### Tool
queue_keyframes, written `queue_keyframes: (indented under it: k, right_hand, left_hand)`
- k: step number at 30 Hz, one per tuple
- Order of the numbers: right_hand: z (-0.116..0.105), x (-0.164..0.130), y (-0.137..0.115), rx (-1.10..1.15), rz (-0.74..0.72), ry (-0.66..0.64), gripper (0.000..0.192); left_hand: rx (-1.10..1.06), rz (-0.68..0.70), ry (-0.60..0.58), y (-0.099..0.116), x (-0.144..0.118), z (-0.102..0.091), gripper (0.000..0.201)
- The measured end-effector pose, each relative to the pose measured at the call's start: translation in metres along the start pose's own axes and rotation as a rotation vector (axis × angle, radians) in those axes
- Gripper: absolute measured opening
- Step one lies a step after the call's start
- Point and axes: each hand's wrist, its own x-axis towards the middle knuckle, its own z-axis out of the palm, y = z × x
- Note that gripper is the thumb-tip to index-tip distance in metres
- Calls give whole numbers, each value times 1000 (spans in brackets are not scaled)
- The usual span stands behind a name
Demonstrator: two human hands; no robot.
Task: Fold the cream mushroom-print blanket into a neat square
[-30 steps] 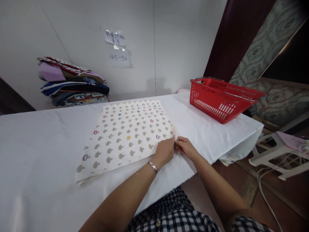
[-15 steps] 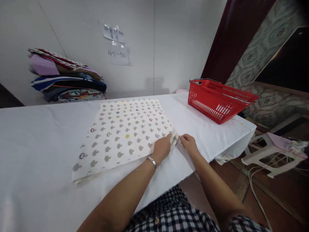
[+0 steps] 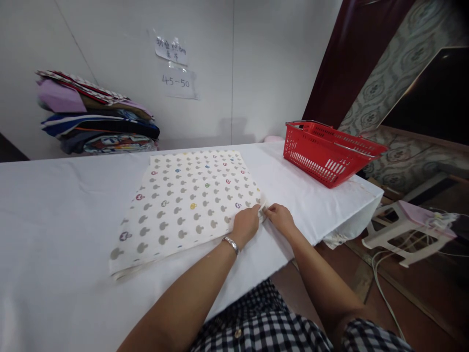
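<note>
On the white table (image 3: 58,220): we are seeing the patterned cloth (image 3: 194,210) lying flat in folded layers, mostly to the left of our hands.
Left hand: we are resting our left hand (image 3: 246,226) at the near right corner of the cloth; its fingertips are partly hidden, so we cannot tell whether it is grasping the layers or only pressing them.
Right hand: with our right hand (image 3: 280,218) we are pinching the edge at this same corner between thumb and fingers.
Reason of the hold: probably we are steadying the layers with one hand, so the other is handling the edge without dragging everything.
Cloth and grip: its body is extending leftward and away from us; only the corner is lying between our hands.
Red basket (image 3: 315,154): it is standing well to the right, perhaps so that it is not disturbing the cloth.
</note>
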Motion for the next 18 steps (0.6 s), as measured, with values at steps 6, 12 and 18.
queue_keyframes:
  k: [6, 12, 18]
  right_hand:
    - [1, 1, -2, -33, 31, -10, 30]
    - [1, 3, -4, -32, 32, -9, 19]
    - [10, 3, 7, 157, -87, 96, 15]
  left_hand:
    - [-6, 4, 9, 0, -1, -1, 34]
    - [-19, -6, 21, 1, -3, -2, 31]
    - [-62, -18, 32, -1, -3, -2, 32]
